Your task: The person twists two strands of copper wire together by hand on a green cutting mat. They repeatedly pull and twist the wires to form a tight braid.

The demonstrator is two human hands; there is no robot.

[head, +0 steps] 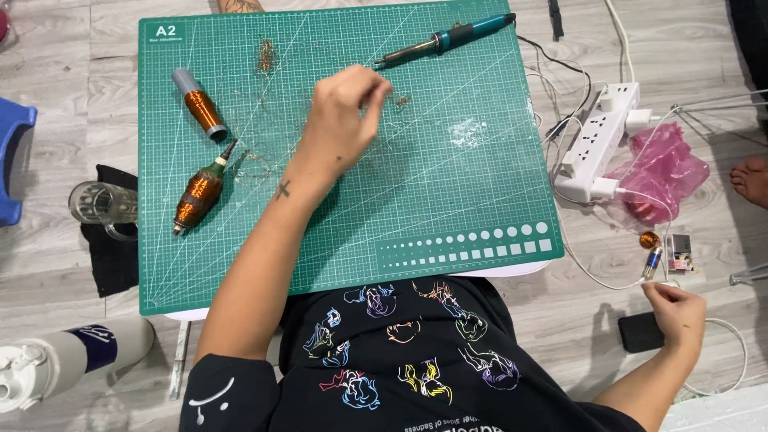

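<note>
Green cutting mat (448, 192), white grid lines, white label patch in its top-left corner, row of white dots and squares at lower right.
Pink crinkled plastic bag (666, 170) on floor beside white power strip (600, 140).
Two copper-wire spools (200, 104) (198, 196) lie on mat at left, glossy orange windings.
Soldering iron (448, 38) at mat's top edge, teal handle.
Left hand (348, 112) above mat centre, fingertips pinched; anything held too small to tell.
Right hand (676, 308) off mat over floor, loosely curled, pinching thin white cable (724, 324), near small copper coil (649, 240).
</note>
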